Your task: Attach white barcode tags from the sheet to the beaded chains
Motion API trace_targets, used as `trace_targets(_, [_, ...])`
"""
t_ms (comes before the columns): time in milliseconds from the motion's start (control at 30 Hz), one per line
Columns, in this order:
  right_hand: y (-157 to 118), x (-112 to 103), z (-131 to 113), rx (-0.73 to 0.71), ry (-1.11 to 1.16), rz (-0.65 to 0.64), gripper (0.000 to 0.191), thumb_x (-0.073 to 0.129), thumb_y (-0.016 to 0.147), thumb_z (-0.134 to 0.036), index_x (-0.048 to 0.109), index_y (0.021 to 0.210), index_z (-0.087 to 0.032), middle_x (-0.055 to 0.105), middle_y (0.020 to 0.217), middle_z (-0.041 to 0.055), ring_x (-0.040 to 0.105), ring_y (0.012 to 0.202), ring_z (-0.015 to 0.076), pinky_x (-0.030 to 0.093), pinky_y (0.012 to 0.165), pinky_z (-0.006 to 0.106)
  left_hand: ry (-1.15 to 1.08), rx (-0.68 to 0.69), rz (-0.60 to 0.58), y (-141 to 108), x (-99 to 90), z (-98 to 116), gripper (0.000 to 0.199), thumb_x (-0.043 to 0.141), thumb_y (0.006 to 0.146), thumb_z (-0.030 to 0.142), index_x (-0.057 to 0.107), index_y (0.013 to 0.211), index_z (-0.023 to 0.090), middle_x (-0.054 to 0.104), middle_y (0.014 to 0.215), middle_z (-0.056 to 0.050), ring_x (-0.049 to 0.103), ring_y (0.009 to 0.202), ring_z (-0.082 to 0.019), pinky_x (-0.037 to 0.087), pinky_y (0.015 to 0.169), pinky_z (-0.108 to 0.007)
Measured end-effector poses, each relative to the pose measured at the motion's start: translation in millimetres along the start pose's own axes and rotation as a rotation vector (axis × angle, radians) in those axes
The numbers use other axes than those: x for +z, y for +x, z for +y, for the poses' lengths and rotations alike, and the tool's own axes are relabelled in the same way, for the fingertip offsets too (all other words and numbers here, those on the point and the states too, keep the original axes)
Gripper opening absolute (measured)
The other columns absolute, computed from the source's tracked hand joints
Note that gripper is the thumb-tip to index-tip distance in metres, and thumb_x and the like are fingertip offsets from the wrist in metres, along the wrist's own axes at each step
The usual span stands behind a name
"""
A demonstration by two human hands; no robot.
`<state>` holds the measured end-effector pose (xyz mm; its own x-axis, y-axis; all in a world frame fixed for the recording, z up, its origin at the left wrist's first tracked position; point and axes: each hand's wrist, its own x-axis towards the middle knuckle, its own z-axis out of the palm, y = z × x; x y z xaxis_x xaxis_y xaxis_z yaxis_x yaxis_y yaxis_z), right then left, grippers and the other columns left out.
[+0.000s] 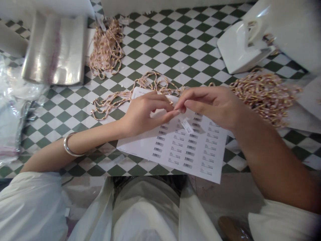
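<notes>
My left hand and my right hand meet fingertip to fingertip above a white sheet of barcode labels. A small white price tag hangs just below the pinched fingers. Both hands are closed; the fingertips hide what exactly sits between them, though the tag appears joined to it. Behind the hands lies a pink and gold beaded necklace, partly under the sheet's top edge. More of its beaded strands stretch to the left of my left hand.
A bundle of beaded necklaces lies at the back left, a larger pile at the right. Clear plastic bags are stacked at the left. A white dispenser-like object stands back right. The checkered table's front edge is close to my body.
</notes>
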<state>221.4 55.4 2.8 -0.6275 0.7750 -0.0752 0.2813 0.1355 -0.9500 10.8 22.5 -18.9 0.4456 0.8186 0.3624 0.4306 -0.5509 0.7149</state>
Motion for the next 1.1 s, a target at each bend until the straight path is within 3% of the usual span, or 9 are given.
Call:
trace_targets(233, [-0.4,2.0,-0.3,-0.026,-0.142,0.087,0.02,0.055,0.09,-0.041,0.073,0.094,-0.031,0.065,0.084,0.0008,0.06,0.079,0.0171,0.048,0.073,0.033,0.084,-0.014,0.017,1.1,-1.3,-5.1,0.019,0.058,0.09,0.029,0.073,0.083,0.019,0.072,0.085,-0.003,0.057,0.069,-0.009,0.043,0.064,-0.023])
trace_targets(400, [-0.9,4.7,0.8,-0.113,-0.11,0.267,0.026,0.055,0.091,-0.043,0.061,0.112,-0.028,0.058,0.088,0.0024,0.056,0.082,0.0158,0.047,0.079,0.032,0.076,-0.074,0.095,7.6,-10.6,-5.6,0.019,0.057,0.09,0.026,0.073,0.083,0.019,0.071,0.086,-0.003,0.054,0.067,-0.008,0.042,0.059,-0.021])
trace_targets(567, [0.8,6.0,7.5,-0.033,-0.268,0.287,0.025,0.064,0.083,-0.048,0.058,0.09,-0.025,0.061,0.091,0.0013,0.059,0.086,0.0179,0.048,0.075,0.033,0.06,-0.115,0.186,11.9,-14.1,-3.5,0.023,0.052,0.093,0.027,0.072,0.086,0.02,0.07,0.088,-0.003,0.059,0.071,-0.007,0.049,0.061,-0.019])
trace_targets(667, [1.4,2.9,5.3,-0.038,-0.226,0.323,0.025,0.066,0.082,-0.047,0.057,0.078,-0.023,0.061,0.083,0.001,0.059,0.08,0.0184,0.047,0.071,0.034,0.068,-0.174,0.167,12.7,-15.4,-4.7,0.023,0.047,0.094,0.028,0.07,0.095,0.022,0.068,0.101,-0.004,0.062,0.077,-0.007,0.05,0.059,-0.018])
trace_targets(833, [-1.5,-3.8,-2.6,-0.122,-0.324,0.421,0.021,0.067,0.083,-0.044,0.058,0.082,-0.025,0.062,0.092,0.0029,0.06,0.093,0.0212,0.047,0.089,0.04,-0.014,-0.151,0.166,13.4,-21.2,-7.6,0.026,0.042,0.092,0.019,0.068,0.091,0.022,0.066,0.102,-0.005,0.06,0.071,-0.007,0.052,0.056,-0.021])
trace_targets(1000, [-2.4,1.9,3.0,-0.15,-0.085,0.387,0.035,0.052,0.089,-0.059,0.056,0.1,-0.026,0.063,0.098,0.0034,0.061,0.094,0.0189,0.048,0.089,0.037,0.0,-0.105,0.147,12.2,-20.9,-1.8,0.027,0.041,0.09,0.018,0.067,0.094,0.023,0.065,0.101,-0.005,0.062,0.077,-0.009,0.053,0.056,-0.02])
trace_targets(1100, [-1.3,6.4,5.4,-0.077,-0.011,0.349,0.039,0.048,0.089,-0.063,0.059,0.098,-0.026,0.064,0.097,0.0024,0.062,0.091,0.0185,0.049,0.083,0.035,0.049,-0.137,0.117,11.2,-19.1,1.7,0.027,0.04,0.093,0.021,0.066,0.1,0.024,0.065,0.106,-0.006,0.064,0.081,-0.01,0.055,0.06,-0.02])
